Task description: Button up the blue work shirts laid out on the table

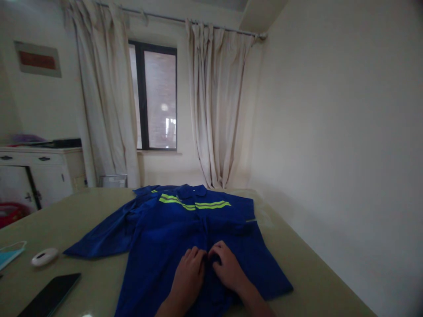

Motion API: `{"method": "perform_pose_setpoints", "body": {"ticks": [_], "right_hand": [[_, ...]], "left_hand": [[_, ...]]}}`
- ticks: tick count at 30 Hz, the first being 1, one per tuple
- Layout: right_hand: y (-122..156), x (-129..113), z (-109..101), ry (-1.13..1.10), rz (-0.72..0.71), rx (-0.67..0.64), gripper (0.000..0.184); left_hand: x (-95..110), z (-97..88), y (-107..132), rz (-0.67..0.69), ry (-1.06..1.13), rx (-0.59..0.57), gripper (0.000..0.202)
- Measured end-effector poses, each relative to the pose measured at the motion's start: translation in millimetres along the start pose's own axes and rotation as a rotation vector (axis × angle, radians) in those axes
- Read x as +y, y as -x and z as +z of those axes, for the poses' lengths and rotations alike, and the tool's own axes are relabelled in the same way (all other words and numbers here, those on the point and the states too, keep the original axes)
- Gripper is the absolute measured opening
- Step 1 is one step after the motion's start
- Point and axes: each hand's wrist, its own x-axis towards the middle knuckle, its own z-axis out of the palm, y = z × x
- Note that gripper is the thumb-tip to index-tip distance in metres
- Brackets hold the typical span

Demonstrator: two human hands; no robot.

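Note:
A blue work jacket (185, 229) with neon yellow-green stripes across the chest lies spread on a pale table (307, 273), collar pointing away from me. One sleeve stretches out to the left. My left hand (189, 276) and my right hand (226, 266) meet at the jacket's front opening, low on the garment. Both have their fingers curled and pinched on the fabric at the centre seam. What exactly sits between the fingertips is too dark to make out.
On the table's left lie a black phone (49, 294), a small white oval device (44, 256) and a light blue face mask (9, 255). A white cabinet (39, 174) stands at the left wall. Cream curtains (218, 105) flank a dark window (157, 97) behind the table.

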Motion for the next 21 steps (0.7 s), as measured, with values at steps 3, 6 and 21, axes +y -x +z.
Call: {"method": "perform_pose_setpoints", "body": {"ticks": [3,6,21], "right_hand": [[7,-5,-9,0.020,-0.009,-0.055,0.035],[14,-12,-17,0.074,-0.002,-0.155,0.022],[24,-9,-48,-0.071,0.151,-0.397,0.019]], "left_hand": [[-3,-11.3,6,0.024,0.161,-0.085,0.026],[-4,-24.7,9,0.031,0.243,-0.198,0.026],[33,-25.3,27,0.144,0.245,-0.405,0.018]]}}
